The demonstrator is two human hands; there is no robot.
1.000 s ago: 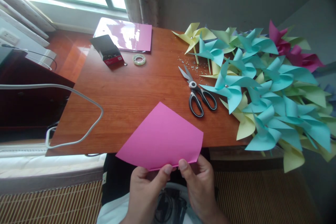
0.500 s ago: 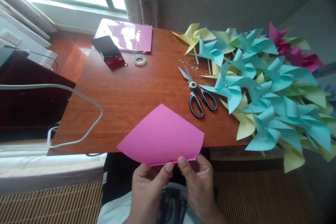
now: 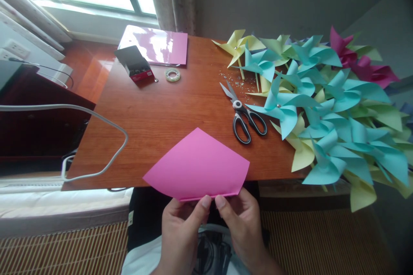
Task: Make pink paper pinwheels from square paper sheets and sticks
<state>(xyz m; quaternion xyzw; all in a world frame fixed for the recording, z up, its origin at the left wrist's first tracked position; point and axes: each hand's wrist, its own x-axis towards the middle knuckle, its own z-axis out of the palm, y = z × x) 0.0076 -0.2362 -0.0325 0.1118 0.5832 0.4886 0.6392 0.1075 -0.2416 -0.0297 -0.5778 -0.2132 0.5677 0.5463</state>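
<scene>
A folded pink paper sheet (image 3: 196, 165) hangs over the near edge of the wooden table (image 3: 167, 111). My left hand (image 3: 182, 230) and my right hand (image 3: 240, 223) both pinch its near folded edge, thumbs close together at the middle. Black-handled scissors (image 3: 243, 114) lie on the table beyond the sheet, a little to the right. A big heap of paper pinwheels (image 3: 322, 103) in teal, yellow and magenta covers the table's right side.
At the far end lie a glossy purple sheet pack (image 3: 156, 45), a small open dark box (image 3: 134, 65) and a tape roll (image 3: 172, 74). A white cable (image 3: 97, 137) loops along the table's left edge. A window is at the back left.
Both thumbs have slid closer together along the pink sheet's near edge, and the sheet has risen slightly and flattened. Everything else is unmoved.
</scene>
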